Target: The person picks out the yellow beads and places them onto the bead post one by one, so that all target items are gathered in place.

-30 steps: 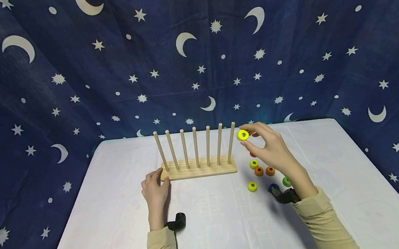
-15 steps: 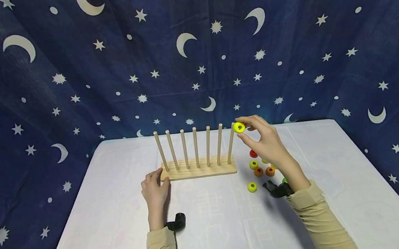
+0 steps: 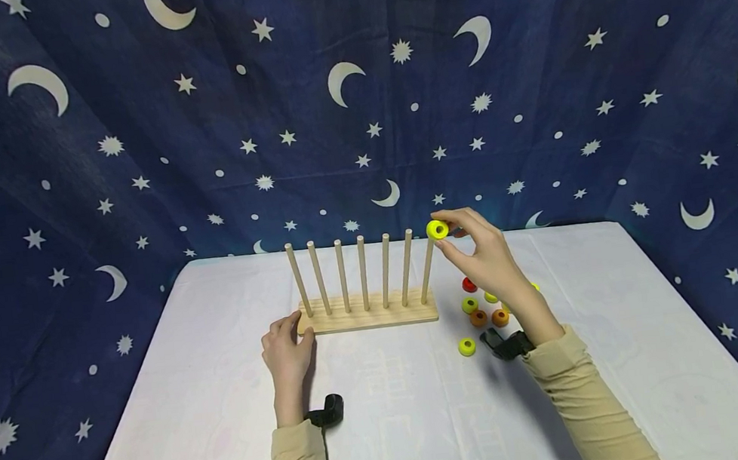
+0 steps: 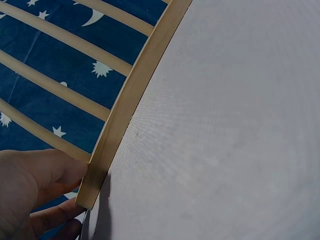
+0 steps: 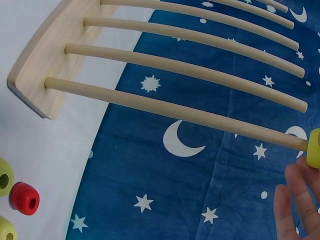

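Observation:
A wooden peg rack (image 3: pixel 369 321) with a row of upright pegs stands on the white table. My left hand (image 3: pixel 285 349) grips the left end of its base, thumb at the front edge; the left wrist view shows the thumb and fingers around that base end (image 4: pixel 90 192). Between thumb and fingertips, my right hand (image 3: pixel 486 253) pinches a yellow bead (image 3: pixel 437 230) at the tip of the rightmost peg (image 3: pixel 427 273). In the right wrist view the bead (image 5: pixel 314 149) meets the peg's end, partly cut off by the frame. Whether the peg has entered its hole cannot be seen.
Right of the rack lie loose beads: a red bead (image 3: pixel 469 285), orange beads (image 3: pixel 478 318) and several yellow ones, with one yellow bead (image 3: pixel 467 346) nearer the front. My right forearm hides part of that area. A dark blue star-and-moon cloth (image 3: pixel 355 110) hangs behind the table.
My right hand has moved up and left with the yellow bead, from beside the rightmost peg to its tip. The bead has tilted. The left hand and rack stay put.

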Demonstrator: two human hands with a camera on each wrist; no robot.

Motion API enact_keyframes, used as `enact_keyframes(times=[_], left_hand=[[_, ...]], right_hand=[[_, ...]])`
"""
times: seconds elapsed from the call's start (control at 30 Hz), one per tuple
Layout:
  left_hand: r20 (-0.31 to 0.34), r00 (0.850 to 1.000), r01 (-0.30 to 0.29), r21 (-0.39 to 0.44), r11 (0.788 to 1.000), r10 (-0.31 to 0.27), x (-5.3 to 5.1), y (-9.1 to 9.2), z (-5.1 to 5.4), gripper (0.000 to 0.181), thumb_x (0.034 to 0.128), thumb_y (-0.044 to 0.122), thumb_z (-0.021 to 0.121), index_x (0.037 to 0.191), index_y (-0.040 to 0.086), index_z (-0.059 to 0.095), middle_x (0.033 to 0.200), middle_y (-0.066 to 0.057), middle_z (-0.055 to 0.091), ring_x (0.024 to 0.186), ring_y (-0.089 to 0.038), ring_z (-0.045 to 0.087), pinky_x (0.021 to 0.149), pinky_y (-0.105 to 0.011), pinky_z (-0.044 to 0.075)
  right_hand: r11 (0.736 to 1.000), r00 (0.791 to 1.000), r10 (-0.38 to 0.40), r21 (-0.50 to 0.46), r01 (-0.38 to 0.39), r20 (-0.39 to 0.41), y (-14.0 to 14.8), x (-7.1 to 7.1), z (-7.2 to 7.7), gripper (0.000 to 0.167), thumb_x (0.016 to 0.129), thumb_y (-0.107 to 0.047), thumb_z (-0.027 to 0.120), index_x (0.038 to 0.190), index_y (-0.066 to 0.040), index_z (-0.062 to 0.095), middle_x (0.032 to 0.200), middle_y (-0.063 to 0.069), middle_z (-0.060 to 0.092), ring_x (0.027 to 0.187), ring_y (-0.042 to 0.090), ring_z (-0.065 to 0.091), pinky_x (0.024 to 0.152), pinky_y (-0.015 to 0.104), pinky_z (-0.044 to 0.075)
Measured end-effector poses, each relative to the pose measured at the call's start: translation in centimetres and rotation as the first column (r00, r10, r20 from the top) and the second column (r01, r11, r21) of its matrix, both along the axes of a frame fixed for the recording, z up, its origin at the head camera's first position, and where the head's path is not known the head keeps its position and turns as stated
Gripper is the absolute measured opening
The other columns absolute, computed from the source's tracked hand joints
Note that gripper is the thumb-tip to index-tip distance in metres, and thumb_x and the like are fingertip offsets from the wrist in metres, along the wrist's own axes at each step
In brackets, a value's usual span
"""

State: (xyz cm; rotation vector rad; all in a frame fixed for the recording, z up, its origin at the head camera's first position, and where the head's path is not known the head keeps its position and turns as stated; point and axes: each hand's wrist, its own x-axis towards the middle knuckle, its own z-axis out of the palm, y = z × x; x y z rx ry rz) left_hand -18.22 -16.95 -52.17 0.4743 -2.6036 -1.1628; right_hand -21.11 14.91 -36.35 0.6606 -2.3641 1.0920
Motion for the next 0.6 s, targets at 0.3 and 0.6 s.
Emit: enact_keyframes(times=[0.3,0.6], left_hand=[[0.009,1.000,0.001,0.004,1.000,-0.001,0.02,0.00,0.02,0.045,0.0846,0.018,0.065,0.127,0.004,0.061,0.127,-0.023,0.056,0.123,-0.042,0.041,0.102,-0.059,0.028],[0.010,1.000,0.000,0.013,1.000,0.000,0.01,0.00,0.04,0.045,0.0846,0.018,0.065,0.127,0.004,0.061,0.128,-0.023,0.056,0.124,-0.041,0.040,0.103,-0.059,0.027]], right_hand=[[1.000,1.000,0.016,-0.024,-0.015,0.013,-0.16,-0.45,-0.30,0.043,0.086,-0.006,0.068,0.127,-0.011,0.059,0.114,0.006,0.063,0.100,0.015,0.057,0.087,0.030,0.048],[0.998,0.998,0.010,-0.059,-0.007,0.058,-0.32,-0.54,-0.34,0.041,0.087,-0.008,0.068,0.128,-0.012,0.059,0.114,0.007,0.063,0.100,0.019,0.057,0.088,0.039,0.048]])
